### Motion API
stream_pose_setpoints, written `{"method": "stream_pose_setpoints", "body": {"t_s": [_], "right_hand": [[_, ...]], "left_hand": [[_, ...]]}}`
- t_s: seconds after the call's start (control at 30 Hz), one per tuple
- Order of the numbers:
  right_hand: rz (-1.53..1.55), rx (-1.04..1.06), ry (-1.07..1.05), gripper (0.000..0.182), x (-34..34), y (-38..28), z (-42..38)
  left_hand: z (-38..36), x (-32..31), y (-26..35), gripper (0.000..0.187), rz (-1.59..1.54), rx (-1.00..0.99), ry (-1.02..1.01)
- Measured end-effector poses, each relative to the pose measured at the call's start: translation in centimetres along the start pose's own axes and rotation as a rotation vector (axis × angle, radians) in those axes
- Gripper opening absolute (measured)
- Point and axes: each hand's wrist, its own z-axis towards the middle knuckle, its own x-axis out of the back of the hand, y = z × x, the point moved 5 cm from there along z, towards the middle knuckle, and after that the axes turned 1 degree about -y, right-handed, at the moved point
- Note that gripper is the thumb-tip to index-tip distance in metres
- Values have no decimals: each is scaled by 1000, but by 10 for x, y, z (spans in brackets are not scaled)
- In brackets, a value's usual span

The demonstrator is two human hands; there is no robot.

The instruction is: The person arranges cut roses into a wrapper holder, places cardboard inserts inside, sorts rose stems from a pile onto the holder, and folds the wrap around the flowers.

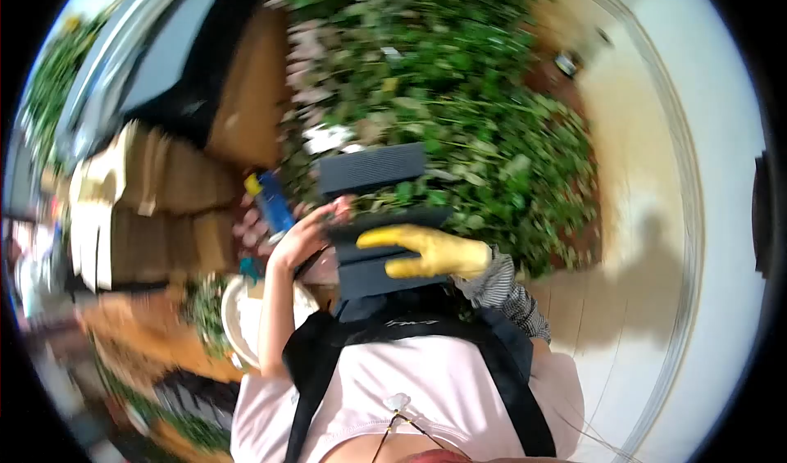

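Note:
My left hand (302, 238) is bare. Its fingers look stretched and apart, with the tips at a small pink flower head (341, 206); blur hides the exact contact. A yellow glove covers my right hand (430, 251), whose thumb and fingers are spread over a dark ribbed sheet (385, 278) close to my body. Another dark ribbed piece (373, 168) lies just beyond, with green leaves (404, 192) showing between the two.
A large heap of leafy stems (459, 78) spreads ahead, with pink flower heads (307, 61) along its left side. On the left are a blue can with a yellow top (273, 203), a white bucket (235, 320) and cardboard boxes (156, 246). A white wall (721, 217) stands right.

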Motion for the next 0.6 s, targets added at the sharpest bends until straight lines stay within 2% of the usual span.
{"method": "stream_pose_setpoints", "body": {"t_s": [0.03, 0.07, 0.1, 0.13, 0.17, 0.23, 0.3, 0.37, 0.43, 0.47, 0.5, 0.57, 0.6], "right_hand": [[-346, 146, 113, 60, -1, 36, 24], [-566, 31, 126, 64, 5, 68, 48], [-821, 51, 250, 71, 4, 92, 58], [-907, -57, 192, 74, 2, 87, 65], [-974, -111, 153, 80, 0, 85, 69], [-1139, -100, 139, 80, -6, 84, 76], [-1138, -209, 55, 79, -4, 81, 84], [-1143, -217, 29, 77, -2, 75, 90], [-1106, -215, 31, 76, 0, 80, 90], [-1071, -246, 18, 76, 0, 82, 91], [-1081, -246, 14, 76, 1, 84, 92], [-1031, -207, 67, 76, 1, 85, 89], [-990, -242, 67, 76, 3, 85, 88]], "left_hand": [[-17, 27, -17, 46, -93, 60, 291], [-32, 26, -11, 43, -73, -58, 318], [-51, 25, -2, 40, -40, -171, 342], [-78, 22, 7, 42, 70, -219, 437], [-103, 11, 26, 34, 214, -231, 582], [-159, 16, 64, 26, 844, -280, 863], [-207, -28, 136, 23, 1381, -487, 1273], [-244, -46, 185, 21, 1602, -477, 1545], [-257, -28, 202, 23, 1285, -368, 1576], [-254, -4, 201, 24, 1420, -259, 1513], [-244, 22, 190, 27, 1378, -79, 1440], [-223, 120, 134, 42, 1388, 291, 1358], [-221, 185, 83, 49, 1427, 152, 1467]]}}
